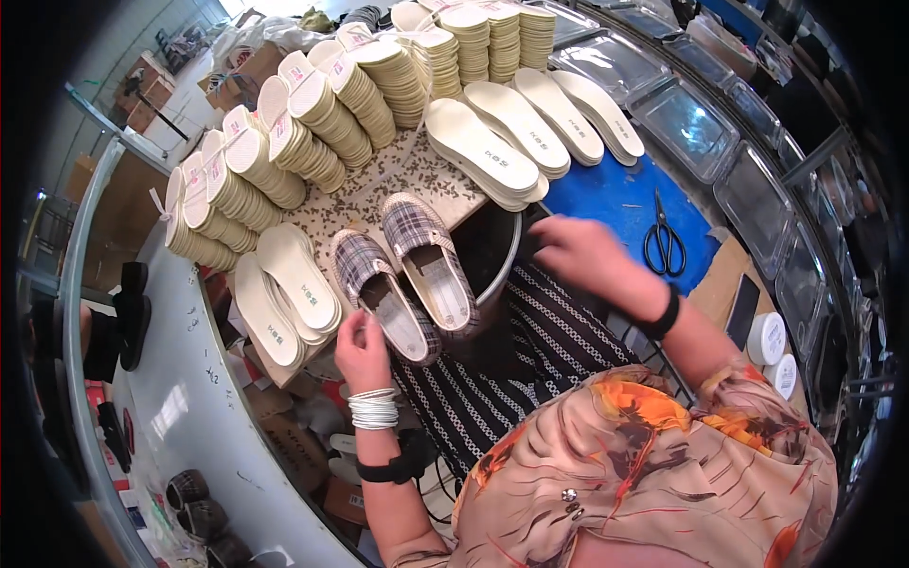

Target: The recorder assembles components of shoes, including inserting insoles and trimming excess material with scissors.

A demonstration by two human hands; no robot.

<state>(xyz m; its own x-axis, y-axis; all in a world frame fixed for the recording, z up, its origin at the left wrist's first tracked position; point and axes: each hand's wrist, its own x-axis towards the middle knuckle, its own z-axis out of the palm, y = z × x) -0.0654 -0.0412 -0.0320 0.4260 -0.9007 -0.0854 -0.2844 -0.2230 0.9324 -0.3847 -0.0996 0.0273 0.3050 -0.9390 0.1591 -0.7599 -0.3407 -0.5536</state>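
Note:
Two plaid slip-on shoes lie side by side at the table's front edge, the left shoe (356, 262) and the right shoe (411, 227), toes pointing away from me. Pale insoles show inside both. My left hand (363, 352) is beside the left shoe's opening, fingers curled and thumb and fingertips together; anything pinched there is too small to make out. Over the dark rounded container with a pale rim (516, 248), my right hand (582, 254) is blurred, its fingertips partly hidden. Cream insoles lie in stacks near both hands, a left stack (301, 276) and a right stack (485, 151).
Tied bundles of cream insoles (322, 95) line the table's far edge. Small dark bits (365, 194) litter the tabletop. Black scissors (665, 241) lie on a blue sheet (606, 194) at right, near clear plastic trays (686, 128), a phone (743, 310) and white round tubs (765, 338).

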